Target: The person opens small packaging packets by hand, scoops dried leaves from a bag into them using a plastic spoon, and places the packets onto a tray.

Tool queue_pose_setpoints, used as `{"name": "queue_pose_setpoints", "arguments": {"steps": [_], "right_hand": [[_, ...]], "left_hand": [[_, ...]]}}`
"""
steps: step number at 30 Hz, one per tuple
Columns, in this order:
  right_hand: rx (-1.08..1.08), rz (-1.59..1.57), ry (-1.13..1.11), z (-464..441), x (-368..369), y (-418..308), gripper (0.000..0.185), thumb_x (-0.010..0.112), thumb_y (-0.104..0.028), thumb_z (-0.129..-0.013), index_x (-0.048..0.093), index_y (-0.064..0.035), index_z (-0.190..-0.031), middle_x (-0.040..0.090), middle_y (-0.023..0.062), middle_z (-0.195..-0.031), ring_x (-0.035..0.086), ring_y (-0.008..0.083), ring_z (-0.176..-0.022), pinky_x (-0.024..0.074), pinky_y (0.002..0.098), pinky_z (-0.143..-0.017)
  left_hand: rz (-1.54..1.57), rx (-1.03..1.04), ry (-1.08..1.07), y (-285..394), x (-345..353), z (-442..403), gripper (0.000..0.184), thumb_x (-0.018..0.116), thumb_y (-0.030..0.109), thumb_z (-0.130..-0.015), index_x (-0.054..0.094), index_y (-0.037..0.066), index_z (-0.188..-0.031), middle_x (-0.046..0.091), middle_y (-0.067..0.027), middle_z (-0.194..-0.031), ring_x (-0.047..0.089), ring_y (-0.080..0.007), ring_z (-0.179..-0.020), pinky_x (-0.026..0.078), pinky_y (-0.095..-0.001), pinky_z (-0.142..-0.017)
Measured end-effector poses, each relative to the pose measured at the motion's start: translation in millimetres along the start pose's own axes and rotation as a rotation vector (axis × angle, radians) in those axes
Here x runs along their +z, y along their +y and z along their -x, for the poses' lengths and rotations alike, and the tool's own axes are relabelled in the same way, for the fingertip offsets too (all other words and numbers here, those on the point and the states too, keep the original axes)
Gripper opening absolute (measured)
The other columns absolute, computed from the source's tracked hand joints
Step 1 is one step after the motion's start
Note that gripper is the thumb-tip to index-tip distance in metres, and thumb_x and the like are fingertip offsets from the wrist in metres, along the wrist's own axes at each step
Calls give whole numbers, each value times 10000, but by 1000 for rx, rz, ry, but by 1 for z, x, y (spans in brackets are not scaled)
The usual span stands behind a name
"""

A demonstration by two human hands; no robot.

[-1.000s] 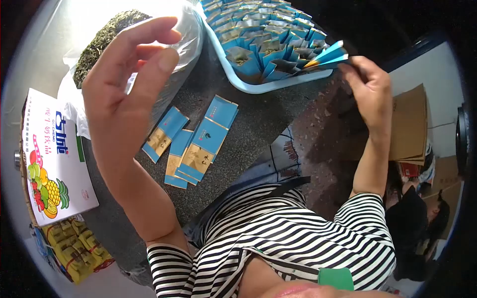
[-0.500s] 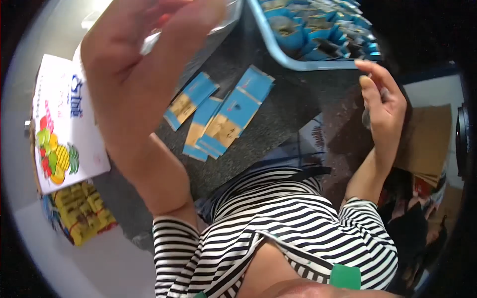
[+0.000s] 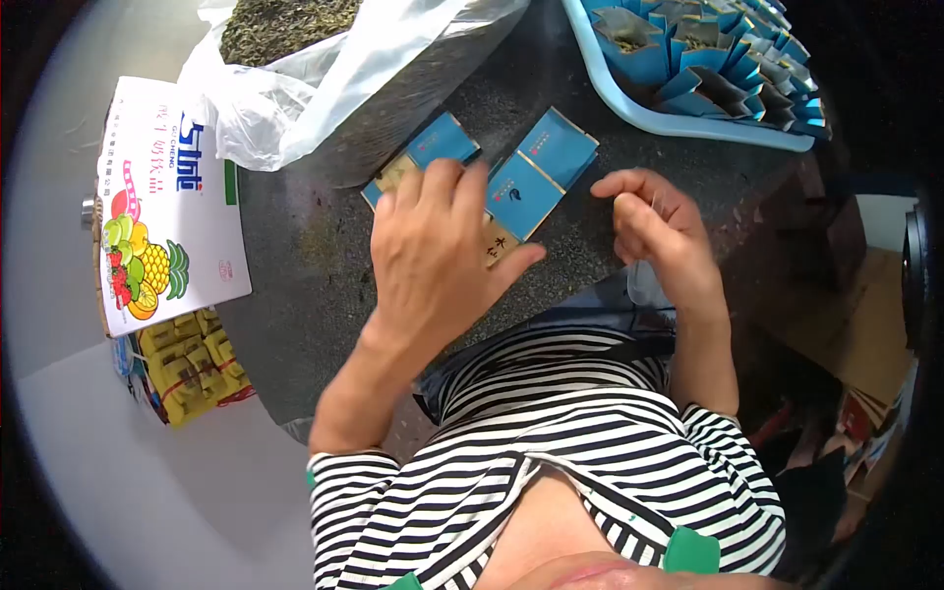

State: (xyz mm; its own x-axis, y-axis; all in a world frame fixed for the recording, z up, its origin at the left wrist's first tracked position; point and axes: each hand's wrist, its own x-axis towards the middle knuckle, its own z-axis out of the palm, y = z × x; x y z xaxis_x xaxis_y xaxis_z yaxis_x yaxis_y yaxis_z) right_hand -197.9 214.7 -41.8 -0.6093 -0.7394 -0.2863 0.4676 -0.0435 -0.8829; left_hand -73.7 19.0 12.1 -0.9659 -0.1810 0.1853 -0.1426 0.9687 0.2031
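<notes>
My left hand (image 3: 433,236) is palm down over the blue and gold paper packets, its fingers spread and covering part of them. One blue packet (image 3: 442,141) lies beyond its fingertips; a small stack of packets (image 3: 536,175) lies to the right, partly under the hand. Whether the fingers touch the paper is unclear. My right hand (image 3: 661,228) hovers right of the stack, its fingers curled round a clear, spoon-like thing (image 3: 644,283), whose rounded end shows below the palm. The light blue basket (image 3: 678,125) at the upper right holds many upright, open-topped blue packets.
A clear plastic bag (image 3: 393,74) of dried leaves (image 3: 285,28) stands on the dark tabletop (image 3: 305,256) at the upper left. Beside it is a white printed carton (image 3: 211,265), with yellow packages (image 3: 192,369) below. Cardboard (image 3: 836,315) is at the right, beyond the table.
My left hand has come down from the air onto the packets. My right hand has left the basket's edge and moved toward me; the blue packet it held is gone from it. The view has shifted.
</notes>
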Motion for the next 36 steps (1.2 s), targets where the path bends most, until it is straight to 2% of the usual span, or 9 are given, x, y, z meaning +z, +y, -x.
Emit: {"name": "queue_pose_setpoints", "arguments": {"steps": [4, 13, 16, 20, 24, 28, 31, 33, 36], "right_hand": [[0, -41, -5, -3, -5, 0, 322, 471, -267, -1041, 612, 3, -1145, 438, -41, -665, 354, 43, -552, 375, 236, -557], [-157, -105, 156, 2, 8, 4, 521, 381, -418, -1063, 669, 13, -1113, 456, -8, -686, 434, 74, -581, 395, 242, -567], [-256, 154, 92, 6, -2, 8, 527, 384, -428, -1062, 672, 11, -1103, 480, -1, -674, 467, 68, -593, 384, 235, -534], [-280, 135, 118, 8, 5, -1, 531, 390, -436, -1061, 676, 10, -1093, 485, 6, -654, 465, 63, -588, 361, 226, -504], [-389, -70, 78, 2, 10, -15, 332, 491, -335, -1045, 571, -15, -1010, 519, 34, -746, 557, 115, -644, 520, 270, -611], [-567, 89, 85, 1, 21, -28, 281, 506, -276, -1040, 588, -9, -1005, 511, 34, -758, 563, 125, -651, 509, 258, -614], [-625, 147, 78, 3, 33, -33, 300, 521, -267, -1038, 608, 16, -989, 606, 50, -838, 550, 76, -650, 446, 211, -594], [-626, 151, 52, 4, 38, -33, 298, 523, -265, -1038, 610, 15, -987, 608, 44, -846, 547, 72, -649, 434, 204, -590], [-621, 176, 13, 3, 40, -34, 296, 527, -266, -1036, 612, 14, -985, 611, 36, -854, 541, 65, -647, 417, 194, -583]], "left_hand": [[-3, -108, -19, -3, 25, 20, 678, 873, 319, -617, 603, 13, -1158, 563, -123, -1080, 550, -303, -982, 422, -426, -832], [116, -90, 196, -19, 28, 33, 615, 811, 178, -692, 592, 22, -1245, 614, -152, -1125, 596, -331, -981, 438, -440, -880], [216, -99, 207, -27, 26, 42, 659, 821, 180, -695, 568, 13, -1280, 612, -141, -1049, 602, -312, -894, 462, -419, -812], [523, -195, 195, -26, 18, 52, 691, 814, 123, -688, 550, 27, -1319, 604, -128, -1004, 604, -240, -785, 486, -346, -674], [657, -43, 284, -30, 18, 61, 731, 822, 86, -655, 545, 16, -1328, 605, -124, -1002, 595, -202, -771, 495, -302, -623], [615, 37, 355, -30, 12, 67, 766, 839, 66, -625, 544, 2, -1329, 608, -130, -1016, 597, -202, -790, 505, -281, -616], [605, -22, 365, -30, 10, 75, 772, 852, 203, -645, 545, -20, -1317, 568, -74, -985, 540, -154, -800, 435, -252, -654], [585, 47, 383, -29, 4, 72, 798, 871, 74, -609, 545, -5, -1333, 602, -129, -987, 598, -162, -743, 510, -241, -516], [578, 67, 399, -31, 6, 72, 794, 874, 77, -615, 547, -1, -1334, 597, -124, -972, 593, -142, -716, 502, -231, -472]]}}
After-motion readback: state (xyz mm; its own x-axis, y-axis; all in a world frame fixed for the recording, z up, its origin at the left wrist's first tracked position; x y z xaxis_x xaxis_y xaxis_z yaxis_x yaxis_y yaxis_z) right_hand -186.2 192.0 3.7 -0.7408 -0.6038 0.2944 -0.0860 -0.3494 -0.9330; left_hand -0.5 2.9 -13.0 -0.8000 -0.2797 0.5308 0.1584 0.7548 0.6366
